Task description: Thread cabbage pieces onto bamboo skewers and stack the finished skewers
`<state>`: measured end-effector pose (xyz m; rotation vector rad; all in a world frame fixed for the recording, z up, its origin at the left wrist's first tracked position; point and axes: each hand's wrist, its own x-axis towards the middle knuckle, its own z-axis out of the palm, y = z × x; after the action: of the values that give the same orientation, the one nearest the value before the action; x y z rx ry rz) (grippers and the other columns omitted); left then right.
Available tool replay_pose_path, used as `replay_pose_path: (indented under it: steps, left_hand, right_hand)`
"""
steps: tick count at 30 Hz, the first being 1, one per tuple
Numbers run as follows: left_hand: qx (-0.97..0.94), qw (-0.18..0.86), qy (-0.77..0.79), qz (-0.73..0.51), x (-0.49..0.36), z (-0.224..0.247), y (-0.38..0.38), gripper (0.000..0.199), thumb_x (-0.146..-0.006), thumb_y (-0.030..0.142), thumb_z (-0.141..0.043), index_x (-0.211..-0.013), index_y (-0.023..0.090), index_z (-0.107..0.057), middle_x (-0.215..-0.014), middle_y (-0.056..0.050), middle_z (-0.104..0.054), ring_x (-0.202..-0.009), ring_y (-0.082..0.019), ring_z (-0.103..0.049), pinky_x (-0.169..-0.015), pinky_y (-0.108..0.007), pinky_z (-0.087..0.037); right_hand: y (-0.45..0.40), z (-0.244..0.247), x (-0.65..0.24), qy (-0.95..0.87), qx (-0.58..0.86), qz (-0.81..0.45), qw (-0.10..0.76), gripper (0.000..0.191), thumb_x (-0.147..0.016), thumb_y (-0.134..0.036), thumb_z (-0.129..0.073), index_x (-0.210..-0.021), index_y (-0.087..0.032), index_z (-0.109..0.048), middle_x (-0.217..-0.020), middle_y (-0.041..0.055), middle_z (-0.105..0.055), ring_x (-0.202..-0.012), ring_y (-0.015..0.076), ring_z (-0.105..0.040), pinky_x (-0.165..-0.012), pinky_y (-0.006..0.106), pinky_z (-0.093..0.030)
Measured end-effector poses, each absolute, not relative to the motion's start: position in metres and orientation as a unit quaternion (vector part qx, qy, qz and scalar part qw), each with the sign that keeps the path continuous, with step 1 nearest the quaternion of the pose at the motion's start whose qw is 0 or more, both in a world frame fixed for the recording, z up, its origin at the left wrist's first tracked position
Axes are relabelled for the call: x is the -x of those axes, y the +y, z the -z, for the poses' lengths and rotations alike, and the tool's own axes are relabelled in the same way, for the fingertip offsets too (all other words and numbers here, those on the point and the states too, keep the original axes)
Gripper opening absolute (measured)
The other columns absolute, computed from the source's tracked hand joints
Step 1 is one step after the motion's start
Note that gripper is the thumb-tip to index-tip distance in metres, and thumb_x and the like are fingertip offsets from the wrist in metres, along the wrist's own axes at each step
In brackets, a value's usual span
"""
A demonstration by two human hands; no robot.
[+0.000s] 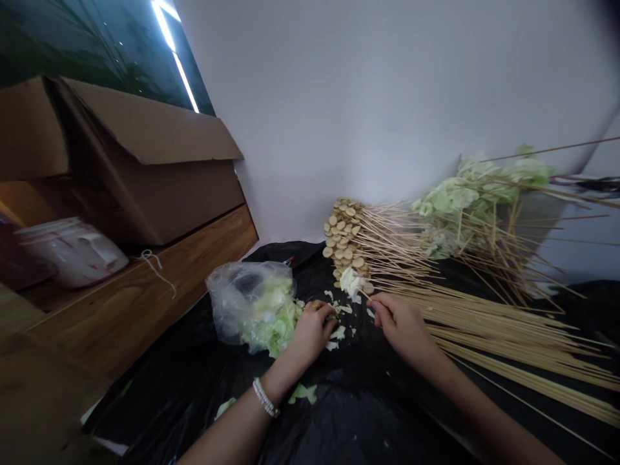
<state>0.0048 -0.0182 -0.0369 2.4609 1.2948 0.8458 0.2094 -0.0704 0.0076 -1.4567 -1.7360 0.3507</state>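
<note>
My right hand (398,323) pinches a thin wooden skewer (364,296) close to its tip end. Pale cabbage leaf (352,281) is threaded on that end, in front of the potato slices. Beside a clear plastic bag (225,303), my left hand (314,326) reaches down with curled fingers among small cabbage scraps (339,332). What its fingertips grip, if anything, is hidden. Torn green cabbage leaves (276,316) spill from the bag's mouth, touching or nearly touching the left hand.
Skewers of potato slices (345,232) lie stacked against the wall. Bare skewers (508,329) spread at right, below a pile of cabbage skewers (465,194). Black plastic sheeting (349,413) covers the surface. At left stand a cardboard box (159,194) and a white plastic jar (72,252).
</note>
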Motion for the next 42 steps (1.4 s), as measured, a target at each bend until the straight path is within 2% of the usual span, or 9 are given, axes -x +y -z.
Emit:
replay_pose_path:
  steps: [4,9,12,14,17,24,31,38,42]
  left_hand:
    - [-0.836,0.134,0.448,-0.288,-0.003,0.032,-0.019,0.013,-0.08,0.009,-0.055,-0.084,0.018,-0.064,-0.091,-0.007,-0.062,-0.089,-0.02,-0.058,-0.083,-0.034,-0.046]
    - [-0.815,0.145,0.458,-0.325,-0.004,0.034,-0.019,0.03,-0.079,0.016,-0.06,-0.109,0.02,-0.059,-0.1,-0.007,-0.062,-0.089,-0.02,-0.059,-0.082,-0.034,-0.048]
    - [-0.824,0.136,0.452,-0.312,-0.005,0.035,-0.018,0.02,-0.082,0.022,-0.061,-0.101,0.02,-0.065,-0.1,-0.008,-0.063,-0.095,-0.023,-0.06,-0.087,-0.038,-0.046]
    - [-0.829,0.137,0.448,-0.307,-0.005,0.034,-0.018,0.014,-0.082,0.017,-0.059,-0.093,0.019,-0.067,-0.096,-0.008,-0.065,-0.094,-0.023,-0.06,-0.088,-0.038,-0.047]
    - [-0.816,0.149,0.435,-0.35,-0.005,0.031,-0.017,0.021,-0.084,0.011,-0.052,-0.094,0.02,-0.068,-0.094,-0.007,-0.067,-0.092,-0.02,-0.062,-0.086,-0.035,-0.048]
    - [-0.819,0.199,0.387,-0.374,-0.009,0.027,-0.02,0.025,-0.088,0.018,-0.051,-0.104,0.021,-0.068,-0.112,-0.009,-0.066,-0.104,-0.021,-0.062,-0.093,-0.036,-0.048]
    - [-0.836,0.211,0.398,-0.314,-0.007,0.007,-0.03,0.02,-0.083,0.021,-0.058,-0.098,0.022,-0.072,-0.113,-0.009,-0.067,-0.106,-0.023,-0.061,-0.096,-0.039,-0.045]
    - [-0.825,0.297,0.41,-0.251,-0.011,-0.014,-0.024,0.022,-0.08,0.024,-0.057,-0.095,0.023,-0.074,-0.091,-0.003,-0.075,-0.08,-0.019,-0.067,-0.076,-0.031,-0.052]
    - [-0.834,0.232,0.432,-0.255,-0.037,-0.004,0.001,0.026,-0.076,0.015,-0.058,-0.095,0.022,-0.074,-0.098,-0.005,-0.074,-0.092,-0.022,-0.067,-0.087,-0.035,-0.049]
  right_hand:
    - [-0.071,-0.008,-0.209,-0.688,0.579,-0.149,0.411,0.029,-0.09,-0.03,-0.038,-0.075,-0.02,-0.061,-0.058,-0.0006,-0.06,-0.058,0.0147,-0.056,-0.062,0.025,-0.035]
    - [-0.07,-0.007,-0.208,-0.687,0.581,-0.146,0.412,0.029,-0.09,-0.03,-0.039,-0.078,-0.02,-0.063,-0.058,-0.0005,-0.06,-0.057,0.0149,-0.056,-0.06,0.025,-0.036]
    - [-0.07,-0.006,-0.208,-0.687,0.58,-0.141,0.414,0.029,-0.09,-0.03,-0.039,-0.079,-0.02,-0.064,-0.058,-0.0008,-0.061,-0.057,0.0146,-0.056,-0.06,0.024,-0.036]
    - [-0.07,-0.007,-0.209,-0.688,0.578,-0.142,0.416,0.029,-0.09,-0.03,-0.039,-0.08,-0.02,-0.064,-0.058,-0.001,-0.061,-0.057,0.0145,-0.056,-0.06,0.024,-0.036]
    - [-0.07,-0.009,-0.211,-0.683,0.581,-0.148,0.418,0.027,-0.09,-0.031,-0.04,-0.079,-0.021,-0.063,-0.058,-0.0018,-0.061,-0.056,0.0143,-0.056,-0.06,0.024,-0.036]
    - [-0.067,-0.008,-0.219,-0.675,0.582,-0.14,0.431,0.027,-0.09,-0.031,-0.04,-0.078,-0.021,-0.062,-0.058,-0.0017,-0.061,-0.057,0.0144,-0.056,-0.062,0.025,-0.037]
    - [-0.061,0.006,-0.226,-0.687,0.624,-0.014,0.373,0.029,-0.093,-0.029,-0.036,-0.089,-0.019,-0.064,-0.075,0.0038,-0.066,-0.069,0.0178,-0.061,-0.065,0.027,-0.036]
    - [-0.063,0.007,-0.225,-0.689,0.654,0.078,0.303,0.028,-0.095,-0.027,-0.037,-0.092,-0.021,-0.064,-0.087,0.0046,-0.069,-0.071,0.0161,-0.062,-0.059,0.027,-0.03]
    - [-0.062,0.007,-0.228,-0.685,0.665,0.073,0.288,0.028,-0.096,-0.027,-0.036,-0.094,-0.02,-0.063,-0.085,0.0047,-0.069,-0.072,0.0163,-0.061,-0.058,0.027,-0.029]
